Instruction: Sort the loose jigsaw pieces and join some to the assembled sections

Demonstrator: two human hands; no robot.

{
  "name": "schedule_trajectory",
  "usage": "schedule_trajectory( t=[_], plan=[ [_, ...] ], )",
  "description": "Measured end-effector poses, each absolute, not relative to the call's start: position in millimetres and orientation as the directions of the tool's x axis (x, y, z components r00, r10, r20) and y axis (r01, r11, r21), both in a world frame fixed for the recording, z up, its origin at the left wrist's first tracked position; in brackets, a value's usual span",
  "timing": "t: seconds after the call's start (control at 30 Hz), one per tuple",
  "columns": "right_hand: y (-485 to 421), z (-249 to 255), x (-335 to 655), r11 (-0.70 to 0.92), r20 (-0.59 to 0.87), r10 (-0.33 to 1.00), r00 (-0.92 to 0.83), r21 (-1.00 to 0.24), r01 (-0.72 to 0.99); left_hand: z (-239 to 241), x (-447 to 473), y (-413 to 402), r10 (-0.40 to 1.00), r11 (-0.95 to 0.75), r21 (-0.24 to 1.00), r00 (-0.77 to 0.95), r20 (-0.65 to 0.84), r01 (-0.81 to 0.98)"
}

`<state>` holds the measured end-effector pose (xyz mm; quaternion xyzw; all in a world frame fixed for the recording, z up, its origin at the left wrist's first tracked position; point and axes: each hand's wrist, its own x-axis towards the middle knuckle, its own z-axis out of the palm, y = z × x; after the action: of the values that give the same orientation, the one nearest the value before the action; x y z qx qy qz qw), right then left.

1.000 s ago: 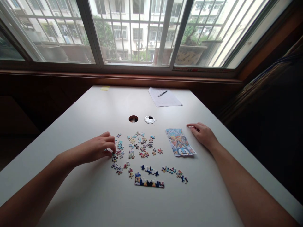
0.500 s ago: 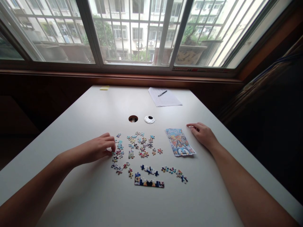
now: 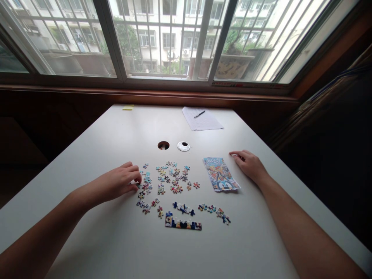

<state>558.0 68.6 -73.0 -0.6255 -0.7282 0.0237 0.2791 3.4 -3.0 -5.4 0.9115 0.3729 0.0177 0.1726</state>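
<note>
My left hand [image 3: 124, 179] is at the left edge of the loose jigsaw pieces [image 3: 147, 182]. Its thumb and fingers are closed around a small jigsaw piece [image 3: 135, 183], mostly hidden by the fingertips. My right hand [image 3: 248, 166] rests on the table with its index finger stretched out, holding nothing, to the right of the picture sheet [image 3: 221, 174]. Nearer to me lies a joined puzzle section [image 3: 183, 224] with a dark blue edge. Just above it is a short joined strip [image 3: 183, 209]. More pieces [image 3: 213, 209] lie to its right.
The white table [image 3: 116, 244] has a round cable hole [image 3: 163, 145] with its silver cover [image 3: 183, 146] beside it. Paper sheets [image 3: 200, 123] with a pen [image 3: 199, 114] lie at the far side. Yellow sticky notes [image 3: 128, 107] are at the far left edge, below a barred window.
My left hand's fingertips have shifted very slightly to the left, with a small piece now showing between them. My right hand and the other pieces have stayed put.
</note>
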Motion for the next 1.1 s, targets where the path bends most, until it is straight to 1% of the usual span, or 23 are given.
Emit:
schedule_trajectory(
  t=[0.2,0.57,0.77,1.1],
  plan=[
    [69.3,-73.9,558.7,0.212,0.374,0.926,-0.059,-0.385,0.898,-3.7,4.2,-3.8,0.7,-0.62,0.371,0.701,-0.135,0.691],
    [67.8,-72.3,557.2,0.234,0.396,0.915,-0.076,-0.367,0.9,-5.4,6.3,-4.8,0.693,-0.617,0.446,0.716,-0.081,0.648],
    [68.2,-72.9,557.6,0.224,0.382,0.921,-0.071,-0.374,0.9,-5.8,6.9,-4.1,0.713,-0.593,0.424,0.691,-0.119,0.685],
    [68.2,-73.1,557.8,0.227,0.387,0.919,-0.073,-0.369,0.901,-5.3,7.8,-5.0,0.736,-0.56,0.436,0.665,-0.129,0.705]
  ],
)
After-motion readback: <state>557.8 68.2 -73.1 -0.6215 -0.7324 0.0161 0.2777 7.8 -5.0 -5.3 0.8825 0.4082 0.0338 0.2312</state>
